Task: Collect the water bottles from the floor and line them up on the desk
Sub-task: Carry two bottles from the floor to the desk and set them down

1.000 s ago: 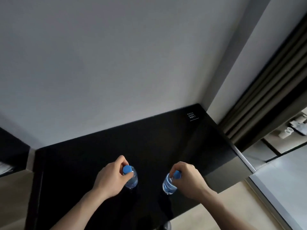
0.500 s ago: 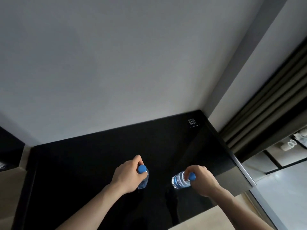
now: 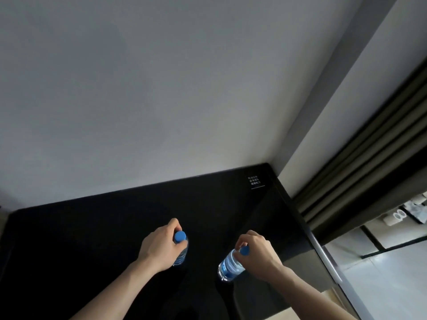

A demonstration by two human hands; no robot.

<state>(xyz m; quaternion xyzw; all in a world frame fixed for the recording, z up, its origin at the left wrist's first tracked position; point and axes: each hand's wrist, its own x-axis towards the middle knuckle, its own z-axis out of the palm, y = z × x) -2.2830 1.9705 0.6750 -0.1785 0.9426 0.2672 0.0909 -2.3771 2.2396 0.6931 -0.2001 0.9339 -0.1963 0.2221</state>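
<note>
My left hand (image 3: 159, 247) grips an upright clear blue-capped bottle (image 3: 181, 249) over the black desk (image 3: 92, 239); to its right, my right hand (image 3: 258, 256) grips a tilted bottle (image 3: 230, 265) with a white-blue label.

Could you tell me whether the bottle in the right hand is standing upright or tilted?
Tilted. The right-hand bottle leans, its blue cap up-right of its base, pinched near the neck by the right hand over the desk.

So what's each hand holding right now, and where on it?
Left hand grips one water bottle near its blue cap; right hand grips the other bottle at its neck.
</note>
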